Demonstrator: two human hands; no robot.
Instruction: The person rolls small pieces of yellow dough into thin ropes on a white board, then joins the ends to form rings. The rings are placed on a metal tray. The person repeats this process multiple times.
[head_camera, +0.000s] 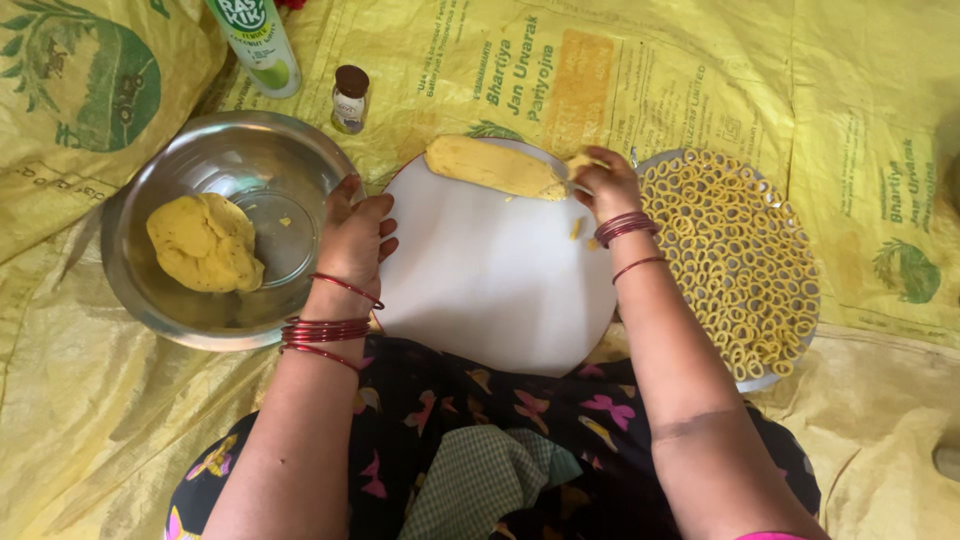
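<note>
A round white board (500, 290) lies in front of me on my lap edge. A flattened strip of yellow dough (495, 165) rests across its far side. My right hand (603, 183) pinches a small piece of yellow dough (578, 162) at the strip's right end. My left hand (355, 235) rests with loosely curled fingers on the board's left edge, holding nothing that I can see. Red bangles circle both wrists.
A steel bowl (175, 300) at the left holds a lump of yellow dough (205, 242). A plate (768, 378) at the right is covered with several small dough rings (735, 260). A small brown-capped bottle (349, 98) and a green-and-white bottle (255, 45) stand on yellow sacking (700, 70).
</note>
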